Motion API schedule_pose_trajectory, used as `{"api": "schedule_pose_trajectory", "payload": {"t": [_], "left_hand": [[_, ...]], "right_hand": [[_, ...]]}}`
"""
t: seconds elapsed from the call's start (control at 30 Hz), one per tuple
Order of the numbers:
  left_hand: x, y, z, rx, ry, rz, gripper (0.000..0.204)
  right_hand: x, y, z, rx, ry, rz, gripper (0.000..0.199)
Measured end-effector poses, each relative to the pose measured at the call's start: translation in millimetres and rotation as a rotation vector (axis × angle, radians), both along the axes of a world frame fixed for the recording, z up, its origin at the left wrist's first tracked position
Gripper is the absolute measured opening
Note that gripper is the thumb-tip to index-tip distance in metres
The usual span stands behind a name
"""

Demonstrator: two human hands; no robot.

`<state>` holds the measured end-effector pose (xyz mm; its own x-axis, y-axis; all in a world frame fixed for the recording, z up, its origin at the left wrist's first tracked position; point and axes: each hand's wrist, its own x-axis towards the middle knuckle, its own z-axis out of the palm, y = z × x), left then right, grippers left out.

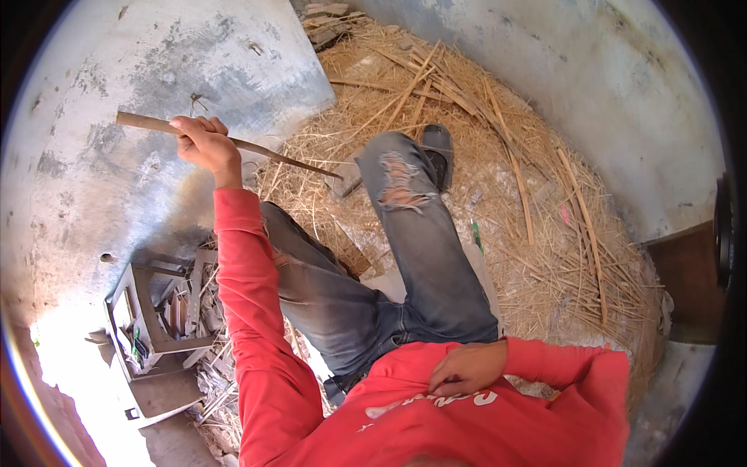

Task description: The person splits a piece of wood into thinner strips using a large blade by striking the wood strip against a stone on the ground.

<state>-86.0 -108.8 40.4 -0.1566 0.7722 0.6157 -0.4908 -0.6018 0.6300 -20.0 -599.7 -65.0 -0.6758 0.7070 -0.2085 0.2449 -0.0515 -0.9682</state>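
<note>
The left hand (204,144) is raised at the far left, fingers wrapped tight around a long wooden handle (148,124) that slants down to the right, its far end reaching the straw (498,194) near a grey sandal (438,152) on the outstretched foot. The right hand (467,367) rests flat and loosely curled against the red sweatshirt (405,412), pinching nothing. Torn grey jeans (405,233) cover both legs. Long dry stalks (436,86) lie over the straw against the plastered wall (101,194). A small grey crate (144,327) of scraps stands at the near left.
</note>
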Motion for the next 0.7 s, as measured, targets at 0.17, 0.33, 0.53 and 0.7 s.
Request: {"api": "schedule_pose_trajectory", "payload": {"t": [0.17,0.33,0.53,0.7], "left_hand": [[-3,13,-4,-0.007,-0.005,0.035,0.053],[-24,20,-7,-0.024,0.023,0.062,0.055],[-16,16,-4,-0.037,0.015,0.025,0.056],[-9,23,-5,-0.024,0.023,0.03,0.056]], "right_hand": [[54,-4,2,-0.423,0.123,0.02,0.027],[162,-9,-98,-0.374,0.133,-0.898,0.021],[228,10,-282,-0.341,-0.476,-1.627,0.018],[217,26,-401,-0.294,-0.832,-1.33,0.029]]}}
